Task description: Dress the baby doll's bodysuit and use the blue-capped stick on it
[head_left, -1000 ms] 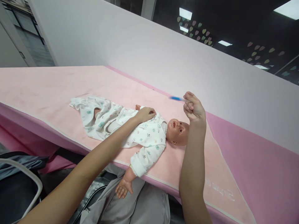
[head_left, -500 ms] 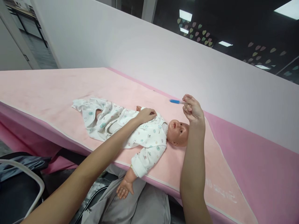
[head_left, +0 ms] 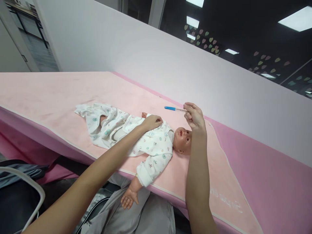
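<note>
A baby doll (head_left: 181, 140) lies on its back on the padded table, dressed in a white patterned outfit (head_left: 156, 143). On its chest rests my left hand (head_left: 152, 123), fingers together and curled against the shirt; the fingertips are partly hidden. My right hand (head_left: 193, 115) is raised above the doll's head, pinching one end of a slim clear stick with a blue end (head_left: 170, 108), which looks like a thermometer. The blue end points left, clear of the doll. My right forearm hides part of the doll's head. The doll's near arm (head_left: 131, 195) hangs past the table edge.
The pink padded table (head_left: 60, 87) runs along a white wall (head_left: 136, 48), with dark glass (head_left: 219, 19) above. A chair with a curved metal arm (head_left: 34, 185) stands at lower left. My lap in grey trousers (head_left: 148, 214) is under the near edge.
My right hand has moved left and slightly down with the blue-ended stick. My left hand stays on the doll's chest. The camera view has shifted slightly.
</note>
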The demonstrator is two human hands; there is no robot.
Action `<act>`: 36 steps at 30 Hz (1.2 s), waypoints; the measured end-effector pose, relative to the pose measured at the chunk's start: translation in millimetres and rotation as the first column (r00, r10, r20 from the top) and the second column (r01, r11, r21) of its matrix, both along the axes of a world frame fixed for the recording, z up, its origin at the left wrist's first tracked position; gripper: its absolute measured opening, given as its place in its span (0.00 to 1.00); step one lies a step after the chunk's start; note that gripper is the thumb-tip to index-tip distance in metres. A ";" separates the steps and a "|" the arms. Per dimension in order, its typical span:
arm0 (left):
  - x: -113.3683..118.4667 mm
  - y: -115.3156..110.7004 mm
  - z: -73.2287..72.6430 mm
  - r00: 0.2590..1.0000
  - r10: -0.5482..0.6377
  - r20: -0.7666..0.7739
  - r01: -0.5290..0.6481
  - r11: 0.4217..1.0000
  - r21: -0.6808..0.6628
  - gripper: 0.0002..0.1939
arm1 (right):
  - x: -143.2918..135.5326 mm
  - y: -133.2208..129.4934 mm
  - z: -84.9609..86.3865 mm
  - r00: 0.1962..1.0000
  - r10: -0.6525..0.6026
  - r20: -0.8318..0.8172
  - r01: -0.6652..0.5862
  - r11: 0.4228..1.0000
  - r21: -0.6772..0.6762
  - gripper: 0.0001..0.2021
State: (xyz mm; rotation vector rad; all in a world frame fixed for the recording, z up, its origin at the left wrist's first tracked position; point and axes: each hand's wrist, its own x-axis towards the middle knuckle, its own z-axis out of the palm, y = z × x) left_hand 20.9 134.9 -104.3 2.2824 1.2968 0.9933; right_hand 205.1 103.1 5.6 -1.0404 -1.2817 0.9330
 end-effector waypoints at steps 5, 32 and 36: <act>-0.1 -1.2 0.8 1.000 0.006 0.009 -0.006 1.000 -0.001 0.12 | 2.0 -4.3 4.1 1.000 -0.017 0.000 0.017 0.999 0.039 0.13; 0.5 0.3 -0.2 1.000 0.006 -0.002 -0.006 1.000 0.001 0.12 | 22.2 3.7 -1.1 0.998 -0.059 -0.022 0.060 0.998 0.031 0.12; 0.8 0.0 0.5 1.000 0.001 0.003 -0.001 1.000 -0.006 0.12 | 21.6 6.1 -4.6 0.987 -0.152 0.046 0.152 0.988 0.011 0.10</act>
